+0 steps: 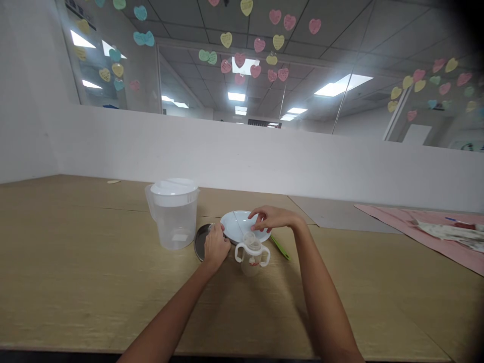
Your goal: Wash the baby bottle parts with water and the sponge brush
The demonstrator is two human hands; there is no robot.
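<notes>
My left hand (217, 245) is closed over the edge of a round dark metal dish (200, 242). Some small pale thing shows by its fingertips, too unclear to name. Above a white plate (236, 222), my right hand (278, 217) hangs with bent fingers held apart and nothing visible in them. Just below that hand stands a clear baby bottle (251, 262) with two white side handles and a see-through top. A green handle (280, 248) pokes out from beside the plate; its other end is hidden.
Left of the dish stands a large clear plastic pitcher (176, 222) with a white lid. A pink cloth (401, 222) lies at the far right with a patterned cloth (446, 231) and a pen on it. The wooden table (94, 262) meets a white wall below a window.
</notes>
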